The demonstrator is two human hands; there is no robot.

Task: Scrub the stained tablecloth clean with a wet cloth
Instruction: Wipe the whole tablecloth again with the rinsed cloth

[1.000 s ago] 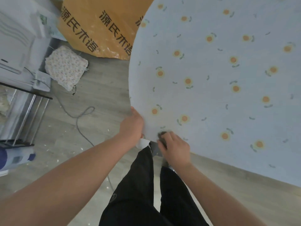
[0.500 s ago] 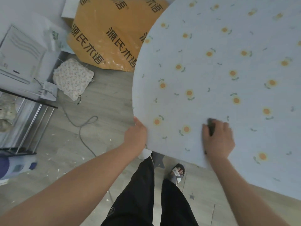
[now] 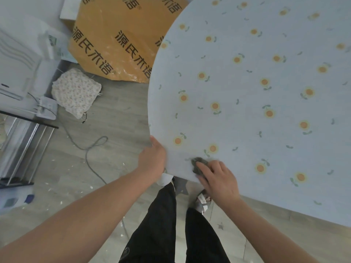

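while the left hand [image 3: 152, 160] grips the near rim of the tablecloth [image 3: 247, 88], holding it taut, the right hand [image 3: 218, 179] has swept back to that edge from further in 0.5 s ago; its fingers curl over the dark wet cloth [image 3: 197, 165], pressing it on the fabric near the left hand; a greyish smear shows beside it; judged mid-scrub, repeated strokes over 1 spot; stain likely not yet out

One wide-angle camera rides on my head, facing forward and steeply down (straight lines bow near the edges). My left hand [image 3: 152, 160] and right hand [image 3: 218, 179] sit close, low in the middle; the tablecloth [image 3: 266, 111] fills the upper right near me, the floor [image 3: 117, 114] lies farther below at left.
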